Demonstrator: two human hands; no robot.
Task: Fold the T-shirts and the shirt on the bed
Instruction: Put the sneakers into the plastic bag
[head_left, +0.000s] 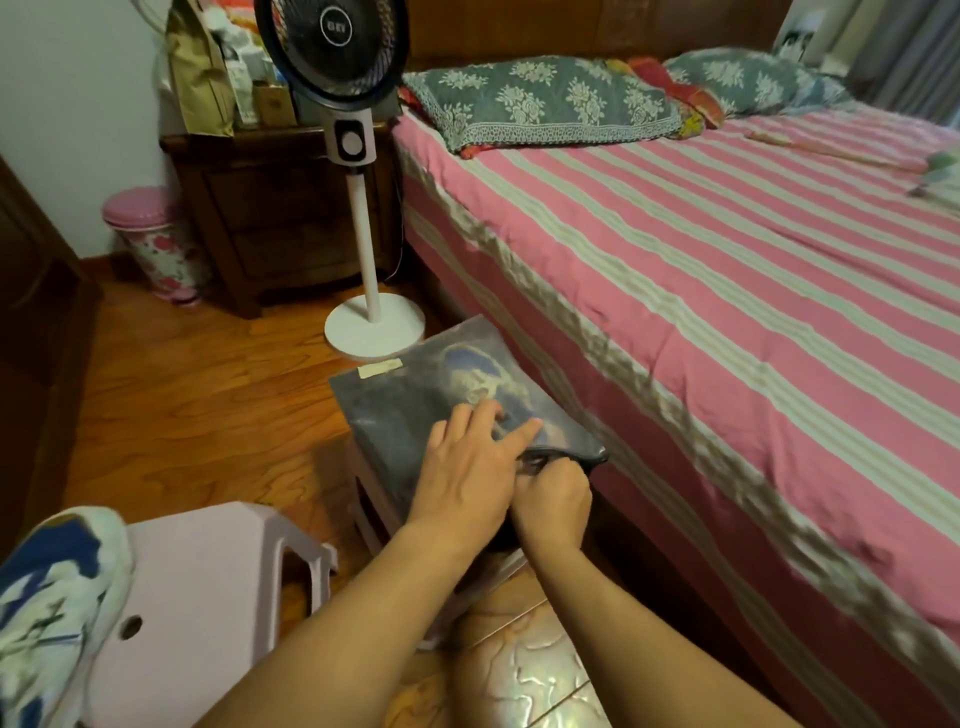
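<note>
Both hands meet at the near edge of a clear plastic bag (415, 395) holding a folded dark garment (467, 374) with a pale print. Left hand (470, 470) lies flat on top of the bag, fingers straight and spread, pressing down — released, not clenched. Right hand (553, 501) is curled into a tight grip at the bag's open edge, pinching the dark rim between thumb and fingers. Each forearm reaches in from the bottom of the view, the left crossing slightly over the right wrist.

One bag, one garment inside it; a strip of pale tape (380, 367) sits near its far corner. The bag rests on a stool just beside the bed (727, 322), not on it. A second pale pink stool (208, 571) stands to the left, and on it lies another garment, white and blue (47, 597), at the frame's edge.

The bed wears a pink and white striped sheet. Two grey floral pillows (540, 101) lie at its head, with a red patterned cloth (675, 85) between them. One standing fan (343, 130) is on the wooden floor beside a dark nightstand (270, 208), and one pink bin (153, 244) sits in the corner
</note>
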